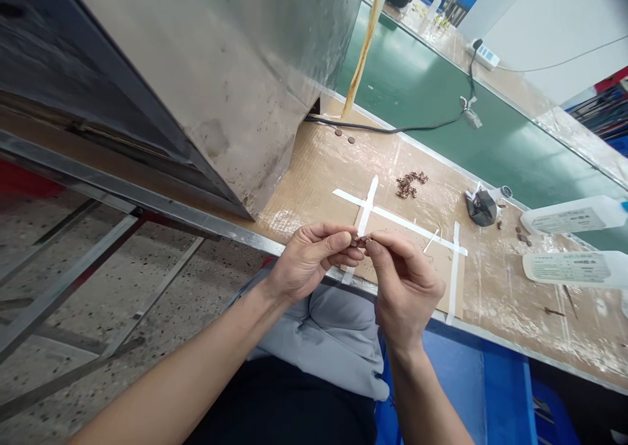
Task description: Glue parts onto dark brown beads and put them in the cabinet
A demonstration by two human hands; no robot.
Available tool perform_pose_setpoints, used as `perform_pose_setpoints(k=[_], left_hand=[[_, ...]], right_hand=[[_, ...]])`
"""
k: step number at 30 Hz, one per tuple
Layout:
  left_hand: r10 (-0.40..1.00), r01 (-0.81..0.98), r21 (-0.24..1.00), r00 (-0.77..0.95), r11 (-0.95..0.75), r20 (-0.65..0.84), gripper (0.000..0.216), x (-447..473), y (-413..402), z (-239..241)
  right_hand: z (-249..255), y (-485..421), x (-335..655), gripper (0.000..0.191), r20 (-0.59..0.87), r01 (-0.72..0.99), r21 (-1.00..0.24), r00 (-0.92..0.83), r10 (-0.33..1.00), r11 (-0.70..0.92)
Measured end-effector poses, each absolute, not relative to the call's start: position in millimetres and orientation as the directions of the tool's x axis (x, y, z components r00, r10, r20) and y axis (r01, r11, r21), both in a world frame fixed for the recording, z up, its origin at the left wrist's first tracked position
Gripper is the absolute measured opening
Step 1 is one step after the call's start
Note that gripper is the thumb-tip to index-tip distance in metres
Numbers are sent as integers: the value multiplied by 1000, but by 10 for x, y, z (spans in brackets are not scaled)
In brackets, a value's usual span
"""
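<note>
My left hand [311,258] and my right hand [405,278] meet fingertip to fingertip above the front edge of the bench. Between their pinched thumbs and forefingers is a small dark brown piece [362,241], partly hidden by the fingers; its exact kind is too small to tell. Below them lies a cardboard sheet [392,232] fixed with white tape strips [417,225]. A cotton swab [431,241] rests on that sheet, to the right of the hands. Further back sits a pile of small shiny copper-brown parts [409,184].
A large metal housing [220,72] stands at left. Two white labelled bottles [574,216] lie at right near a small black-wrapped container [481,207]. Loose brown discs [351,140] and a black cable [387,129] are at the back. A blue bin [505,379] is under the bench.
</note>
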State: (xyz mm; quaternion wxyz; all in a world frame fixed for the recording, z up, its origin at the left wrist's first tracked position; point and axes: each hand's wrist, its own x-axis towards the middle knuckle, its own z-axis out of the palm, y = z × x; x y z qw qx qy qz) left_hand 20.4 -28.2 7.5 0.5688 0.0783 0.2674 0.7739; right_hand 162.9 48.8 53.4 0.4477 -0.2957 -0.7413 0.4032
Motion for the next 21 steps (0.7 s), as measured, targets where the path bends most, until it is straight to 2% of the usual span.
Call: perform_pose_setpoints(k=[9, 21], left_hand=[[914, -833, 512, -354, -212, -198, 31, 227, -278, 107], [905, -809, 548, -375, -214, -201, 29, 266, -259, 94]], right_hand=[[465, 481, 1619, 11, 470, 22, -852, -408, 783, 523], [499, 533, 1685, 21, 605, 110, -696, -441, 662, 709]])
